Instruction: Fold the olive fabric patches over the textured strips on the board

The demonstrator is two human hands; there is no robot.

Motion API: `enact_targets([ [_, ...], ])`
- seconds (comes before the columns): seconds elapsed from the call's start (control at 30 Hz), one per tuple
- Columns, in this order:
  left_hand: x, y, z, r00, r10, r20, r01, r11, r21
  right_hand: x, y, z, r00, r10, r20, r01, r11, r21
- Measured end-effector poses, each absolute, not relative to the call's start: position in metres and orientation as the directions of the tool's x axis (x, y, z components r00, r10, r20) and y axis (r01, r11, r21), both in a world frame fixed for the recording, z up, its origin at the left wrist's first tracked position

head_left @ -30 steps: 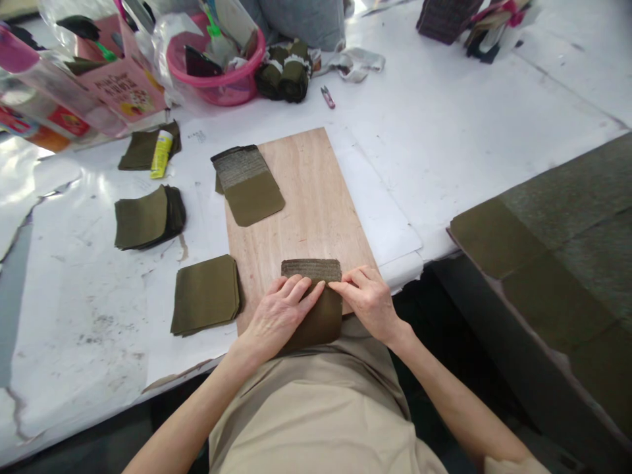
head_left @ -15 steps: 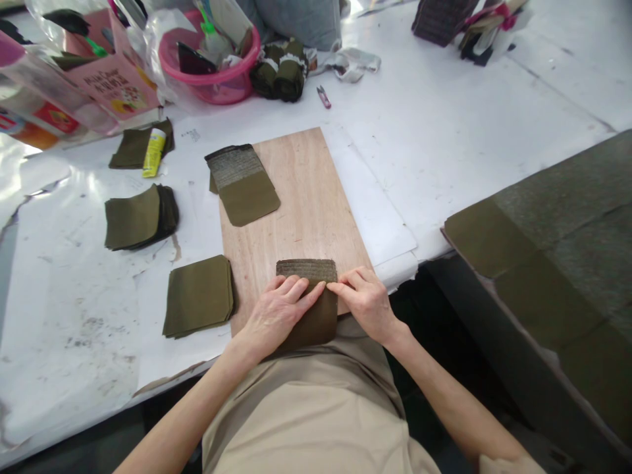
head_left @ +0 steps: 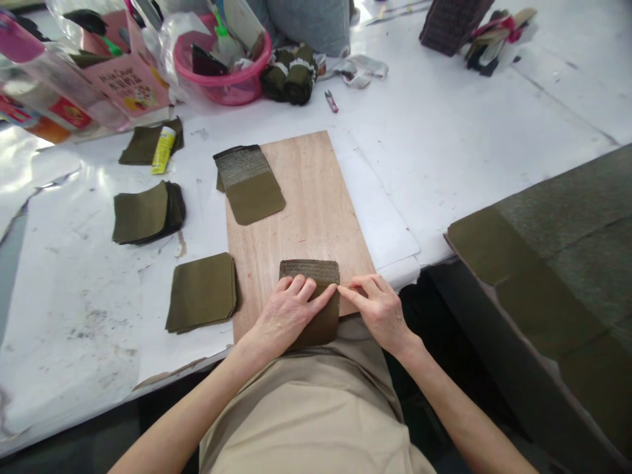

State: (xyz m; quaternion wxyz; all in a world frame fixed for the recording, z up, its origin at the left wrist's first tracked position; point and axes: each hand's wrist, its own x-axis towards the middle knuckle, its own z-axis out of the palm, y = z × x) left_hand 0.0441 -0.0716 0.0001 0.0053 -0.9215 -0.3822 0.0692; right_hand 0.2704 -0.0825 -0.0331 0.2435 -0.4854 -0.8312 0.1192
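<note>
An olive fabric piece (head_left: pixel 323 322) with a ribbed, textured top band lies on the near end of a plywood board (head_left: pixel 316 197), its lower part hanging over the board's edge at my waist. My left hand (head_left: pixel 291 306) rests on it, pressing along the seam below the band, with the thumb stretched toward the right edge. At that right edge my right hand (head_left: pixel 375 303) is closed in a pinch, its fingertips meeting the left thumb tip. Farther up the board lies a similar olive piece (head_left: pixel 257 197) with a grey ribbed band.
Left of the board are an olive fabric stack (head_left: pixel 202 293), a second stack (head_left: pixel 141 214) and a yellow tube (head_left: pixel 163 150) on more cloth. Behind stand a pink basket (head_left: pixel 222 92) and a pink carton (head_left: pixel 133 85). Thread snips (head_left: pixel 331 101) lie beyond the board; fabric panels (head_left: pixel 533 276) are at right.
Both hands have shifted slightly right along the seam, the left thumb now reaching the fabric's right edge. The whole scene has moved a little to the right in view.
</note>
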Motion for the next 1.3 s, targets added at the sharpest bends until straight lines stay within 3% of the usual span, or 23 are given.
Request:
enact_targets([
  [0.2, 0.044, -0.072, -0.004, 0.698, 0.711, -0.084, 0.709, -0.703, -0.055, 0.259, -0.085, -0.031, -0.259, 0.918, 0.300, 0.738, 0.388, -0.552],
  [0.4, 0.021, -0.079, -0.014, 0.660, 0.750, 0.043, 0.751, -0.661, 0.011, 0.250, -0.087, -0.034, -0.309, 0.905, 0.291, 0.769, 0.418, -0.484],
  [0.73, -0.011, -0.086, -0.021, 0.418, 0.854, 0.310, 0.881, -0.464, 0.089, 0.244, -0.079, -0.017, -0.234, 0.941, 0.246, 0.776, 0.333, -0.535],
  [0.97, 0.000, -0.084, -0.023, 0.415, 0.863, 0.288, 0.867, -0.472, 0.163, 0.221, -0.065, -0.010, -0.371, 0.924, 0.093, 0.834, 0.376, -0.404],
  [1.1, 0.012, -0.078, -0.022, 0.481, 0.843, 0.241, 0.830, -0.527, 0.185, 0.220, -0.056, -0.003, -0.433, 0.901, 0.004, 0.812, 0.392, -0.433],
  [1.3, 0.028, -0.069, -0.014, 0.537, 0.833, 0.136, 0.798, -0.553, 0.238, 0.226, -0.056, 0.000, -0.515, 0.849, 0.117, 0.734, 0.508, -0.452],
])
